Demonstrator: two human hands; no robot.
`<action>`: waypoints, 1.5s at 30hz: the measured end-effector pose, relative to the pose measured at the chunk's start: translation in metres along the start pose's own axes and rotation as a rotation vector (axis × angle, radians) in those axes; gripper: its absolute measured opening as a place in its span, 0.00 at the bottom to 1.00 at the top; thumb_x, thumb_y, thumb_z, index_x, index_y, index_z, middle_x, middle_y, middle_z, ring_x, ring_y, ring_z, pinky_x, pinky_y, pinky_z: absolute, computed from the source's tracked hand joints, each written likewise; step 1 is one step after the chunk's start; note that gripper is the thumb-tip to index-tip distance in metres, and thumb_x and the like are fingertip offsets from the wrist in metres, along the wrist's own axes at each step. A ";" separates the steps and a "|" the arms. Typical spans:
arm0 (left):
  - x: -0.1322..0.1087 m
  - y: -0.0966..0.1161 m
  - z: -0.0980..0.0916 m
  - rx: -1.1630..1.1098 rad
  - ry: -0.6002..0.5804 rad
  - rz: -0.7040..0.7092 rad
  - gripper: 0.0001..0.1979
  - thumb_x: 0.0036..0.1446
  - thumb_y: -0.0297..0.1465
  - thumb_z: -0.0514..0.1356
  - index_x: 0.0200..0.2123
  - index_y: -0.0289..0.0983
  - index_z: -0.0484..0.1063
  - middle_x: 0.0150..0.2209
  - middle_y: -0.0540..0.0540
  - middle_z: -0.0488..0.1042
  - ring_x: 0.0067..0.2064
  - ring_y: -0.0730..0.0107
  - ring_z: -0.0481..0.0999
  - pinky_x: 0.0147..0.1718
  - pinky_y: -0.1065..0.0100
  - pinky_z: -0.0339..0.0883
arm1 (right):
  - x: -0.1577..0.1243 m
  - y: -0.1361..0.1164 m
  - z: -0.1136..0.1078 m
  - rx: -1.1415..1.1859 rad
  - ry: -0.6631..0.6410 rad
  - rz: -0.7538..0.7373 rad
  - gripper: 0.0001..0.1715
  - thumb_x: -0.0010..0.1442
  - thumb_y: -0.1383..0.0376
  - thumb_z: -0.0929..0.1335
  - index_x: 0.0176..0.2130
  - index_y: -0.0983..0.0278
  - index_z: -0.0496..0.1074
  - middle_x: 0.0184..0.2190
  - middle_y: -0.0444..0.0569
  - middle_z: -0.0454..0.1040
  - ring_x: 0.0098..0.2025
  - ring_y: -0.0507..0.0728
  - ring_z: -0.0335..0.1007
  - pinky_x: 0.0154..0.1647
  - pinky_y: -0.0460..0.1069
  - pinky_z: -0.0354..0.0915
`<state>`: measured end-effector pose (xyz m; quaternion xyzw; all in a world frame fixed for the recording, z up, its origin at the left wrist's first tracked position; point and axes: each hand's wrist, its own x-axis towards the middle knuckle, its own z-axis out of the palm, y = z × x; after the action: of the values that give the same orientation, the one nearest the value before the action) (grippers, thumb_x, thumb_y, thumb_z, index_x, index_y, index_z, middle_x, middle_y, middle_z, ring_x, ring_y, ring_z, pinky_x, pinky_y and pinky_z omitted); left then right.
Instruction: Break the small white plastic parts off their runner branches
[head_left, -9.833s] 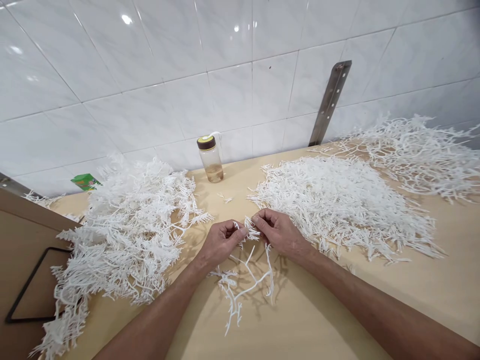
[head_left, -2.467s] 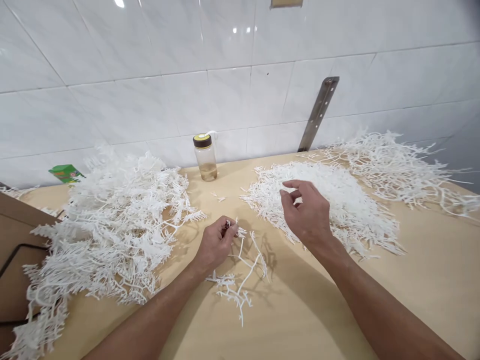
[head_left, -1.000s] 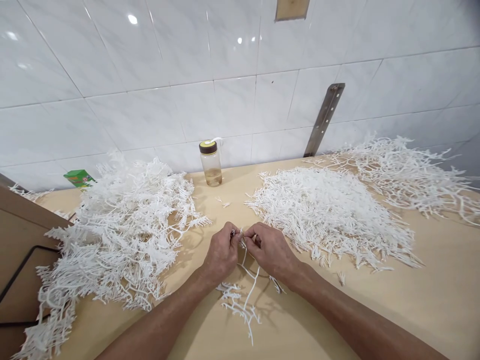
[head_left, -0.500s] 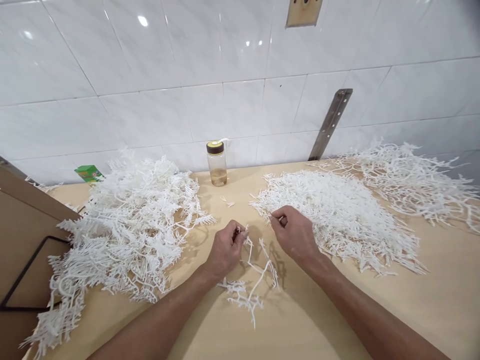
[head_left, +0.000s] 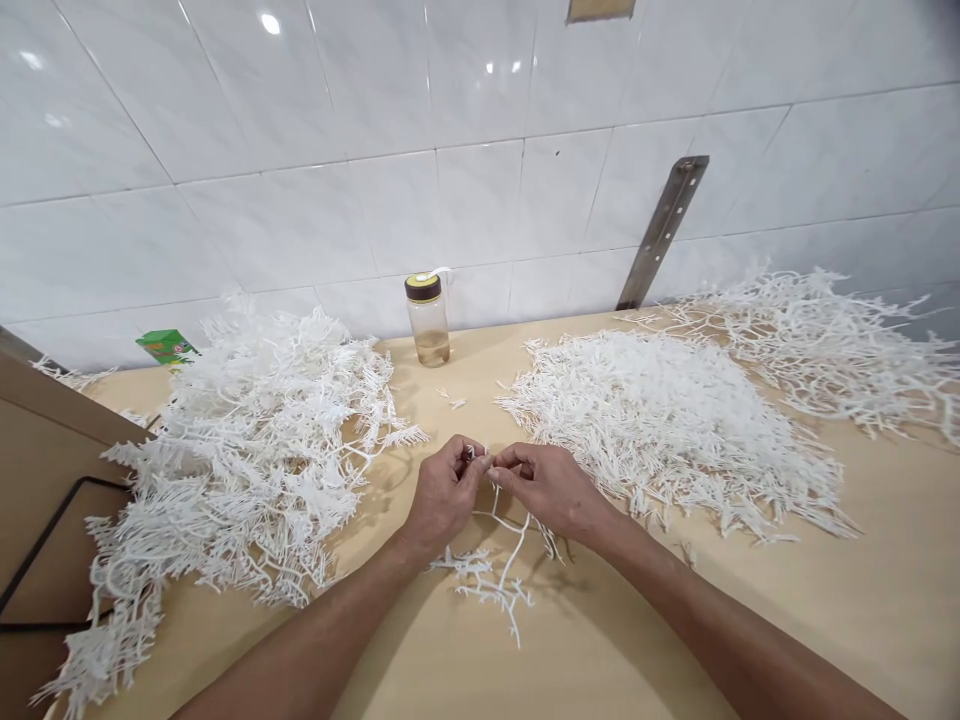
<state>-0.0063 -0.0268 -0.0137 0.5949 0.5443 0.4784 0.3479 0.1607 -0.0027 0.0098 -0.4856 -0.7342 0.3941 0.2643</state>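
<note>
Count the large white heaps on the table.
3: tangled heap left of the bottle, sprig heap beyond the right hand, branch heap at back right. The cardboard box may hide more.

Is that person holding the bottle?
No, the left hand and right hand are at the white branch, while the bottle stands upright beyond them.
</note>
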 end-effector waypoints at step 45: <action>0.001 -0.001 -0.003 0.449 -0.180 0.197 0.14 0.63 0.31 0.50 0.24 0.40 0.54 0.22 0.53 0.58 0.25 0.71 0.56 0.26 0.67 0.49 | -0.001 0.009 0.012 -0.337 0.133 -0.160 0.12 0.62 0.68 0.62 0.29 0.63 0.70 0.28 0.48 0.74 0.30 0.55 0.68 0.33 0.49 0.59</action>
<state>-0.0092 -0.0258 -0.0134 0.7477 0.5430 0.3222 0.2057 0.1562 -0.0060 -0.0040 -0.4880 -0.8070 0.2104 0.2574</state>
